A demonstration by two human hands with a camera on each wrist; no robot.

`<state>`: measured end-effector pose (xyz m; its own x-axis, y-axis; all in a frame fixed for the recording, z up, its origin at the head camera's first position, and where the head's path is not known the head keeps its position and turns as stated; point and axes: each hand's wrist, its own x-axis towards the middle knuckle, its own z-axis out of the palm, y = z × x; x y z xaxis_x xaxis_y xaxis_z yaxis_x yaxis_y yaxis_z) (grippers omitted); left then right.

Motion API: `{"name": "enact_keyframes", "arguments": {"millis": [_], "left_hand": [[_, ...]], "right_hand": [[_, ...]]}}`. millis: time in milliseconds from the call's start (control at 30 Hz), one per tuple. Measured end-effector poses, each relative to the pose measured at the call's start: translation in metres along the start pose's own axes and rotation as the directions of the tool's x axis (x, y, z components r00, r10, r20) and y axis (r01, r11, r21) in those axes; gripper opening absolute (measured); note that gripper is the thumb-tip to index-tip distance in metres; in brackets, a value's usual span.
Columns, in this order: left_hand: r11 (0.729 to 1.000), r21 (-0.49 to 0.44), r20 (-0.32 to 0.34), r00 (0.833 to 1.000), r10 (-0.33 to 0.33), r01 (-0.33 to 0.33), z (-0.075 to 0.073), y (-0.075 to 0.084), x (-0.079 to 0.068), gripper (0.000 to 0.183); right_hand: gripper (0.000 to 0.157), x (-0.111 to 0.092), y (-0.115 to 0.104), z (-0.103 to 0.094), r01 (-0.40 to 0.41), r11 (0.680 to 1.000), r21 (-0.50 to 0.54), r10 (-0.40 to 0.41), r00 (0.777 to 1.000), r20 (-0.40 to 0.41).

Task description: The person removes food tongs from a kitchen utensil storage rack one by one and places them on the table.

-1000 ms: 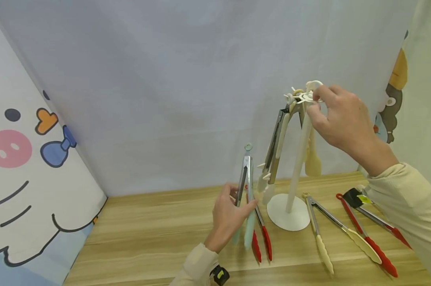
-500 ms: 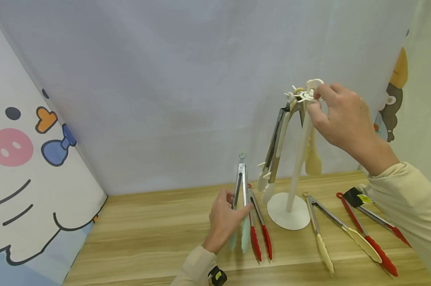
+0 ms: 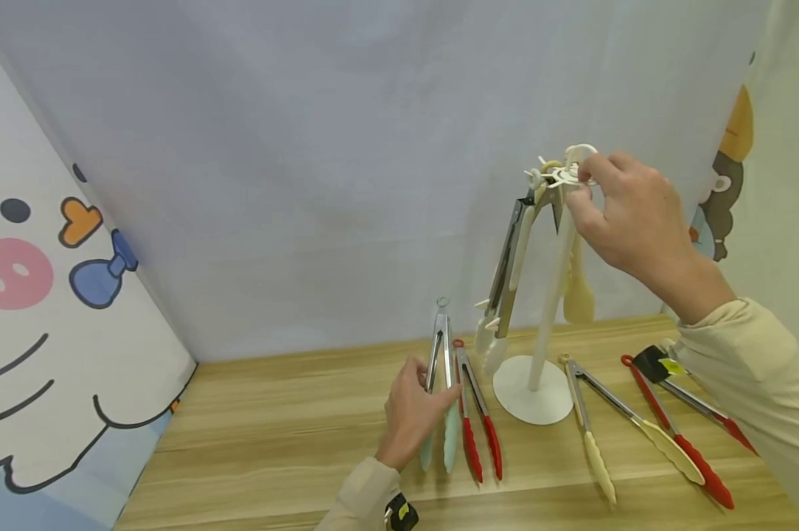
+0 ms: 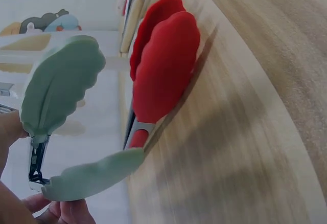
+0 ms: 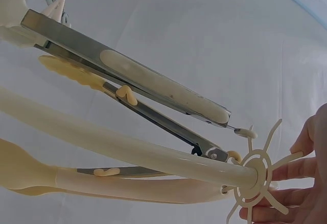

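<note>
My left hand (image 3: 413,413) grips mint-green tongs (image 3: 450,442), their loop end up and scalloped tips down, close over the table. The left wrist view shows both mint tips (image 4: 59,86) spread apart above the fingers. Up at the right, my right hand (image 3: 638,214) pinches the hooked top ring of a white utensil stand (image 3: 550,310). From its hooks (image 5: 278,165) hang metal tongs with whitish tips (image 3: 508,273) and cream-yellow tongs (image 3: 578,299). Beside the mint tongs, red-tipped tongs (image 3: 491,442) lie on the table.
Cream tongs (image 3: 598,464) lie spread on the wooden table (image 3: 273,435), right of the stand's round base (image 3: 532,405). Farther right, another red pair (image 3: 707,472) is partly hidden by the right wrist's camera (image 3: 653,365). A pale cloth (image 3: 306,184) hangs behind.
My left hand has moved slightly left and lowered the mint tongs, uncovering more of the red tongs beside them. The right hand stays at the stand's top.
</note>
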<state>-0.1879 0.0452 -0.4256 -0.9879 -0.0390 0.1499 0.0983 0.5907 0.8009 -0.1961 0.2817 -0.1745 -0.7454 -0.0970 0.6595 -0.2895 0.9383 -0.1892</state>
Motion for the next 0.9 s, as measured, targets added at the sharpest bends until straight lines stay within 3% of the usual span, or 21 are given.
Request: {"name": "enact_keyframes", "arguments": {"millis": [300, 900], "left_hand": [[0.999, 0.039, 0.041, 0.999, -0.019, 0.017, 0.01, -0.009, 0.001, 0.05], [0.99, 0.134, 0.026, 0.998, -0.058, 0.054, 0.021, -0.023, -0.002, 0.05]], "right_hand": [[0.016, -0.001, 0.002, 0.001, -0.003, 1.0, 0.001, 0.003, 1.0, -0.001], [0.017, 0.0, 0.0, 0.002, -0.004, 1.0, 0.004, 0.004, 1.0, -0.002]]}}
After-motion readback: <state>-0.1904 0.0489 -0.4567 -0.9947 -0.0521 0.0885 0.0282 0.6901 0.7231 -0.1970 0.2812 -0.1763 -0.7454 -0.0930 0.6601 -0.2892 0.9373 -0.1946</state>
